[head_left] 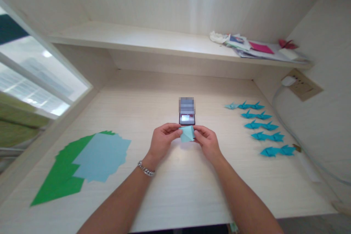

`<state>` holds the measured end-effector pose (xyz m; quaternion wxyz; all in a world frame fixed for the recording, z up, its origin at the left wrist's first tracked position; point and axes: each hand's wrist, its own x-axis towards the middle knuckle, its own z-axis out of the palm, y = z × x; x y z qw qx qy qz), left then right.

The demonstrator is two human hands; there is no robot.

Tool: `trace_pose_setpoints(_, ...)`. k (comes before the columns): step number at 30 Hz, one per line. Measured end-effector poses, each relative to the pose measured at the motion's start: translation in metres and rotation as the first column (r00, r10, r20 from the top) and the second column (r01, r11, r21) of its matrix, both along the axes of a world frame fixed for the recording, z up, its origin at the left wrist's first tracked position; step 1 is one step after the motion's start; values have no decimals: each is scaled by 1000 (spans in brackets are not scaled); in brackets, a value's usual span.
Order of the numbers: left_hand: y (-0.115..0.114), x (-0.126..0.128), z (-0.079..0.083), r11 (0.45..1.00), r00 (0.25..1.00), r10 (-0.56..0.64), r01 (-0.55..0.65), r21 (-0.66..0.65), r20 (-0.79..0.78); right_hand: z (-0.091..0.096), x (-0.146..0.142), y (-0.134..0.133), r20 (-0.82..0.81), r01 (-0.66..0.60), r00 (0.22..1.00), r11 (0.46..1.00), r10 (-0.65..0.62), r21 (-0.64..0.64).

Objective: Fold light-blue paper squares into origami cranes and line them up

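Observation:
Between my two hands is a small piece of folded light-blue paper [187, 134], held just above the desk in front of a phone. My left hand [165, 139] pinches its left edge between thumb and fingers. On the opposite edge, the thumb and fingers of my right hand [207, 141] are closed. The phone [187, 119] lies on the desk just beyond the paper, its screen lit and partly blurred. Rows of folded blue paper figures [261, 125] stand to the right; one at the far left of the back row is paler.
Fanned light-blue sheets [102, 157] overlap green sheets [59, 175] on the left of the desk [153, 95]. A shelf [153, 44] spans the back, bearing papers [260, 48] at right. A cable [285, 124] runs down the right side from a wall socket [305, 86].

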<state>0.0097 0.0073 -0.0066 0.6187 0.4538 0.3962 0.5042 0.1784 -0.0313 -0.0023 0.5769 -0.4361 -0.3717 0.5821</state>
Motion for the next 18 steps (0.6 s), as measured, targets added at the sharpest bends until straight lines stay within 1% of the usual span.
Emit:
trace_pose_setpoints(4,1,0,-2,1000,1000,16,-16,10,0,5,1,-2,58,-47,997,996,42,79)
trace_pose_setpoints(7,0,0,-1,1000,1000,18,-18,4,5,4,0,-2,70,-47,997,992,40,115)
trace_pose_setpoints(13,0,2,-1,1000,1000,10,-10,-5,2,0,-2,2,67,-50,997,995,44,90)
trace_pose_setpoints(18,-1,3,0,1000,1000,19,-20,-8,-18,-4,-3,0,137,-54,990,993,40,104)
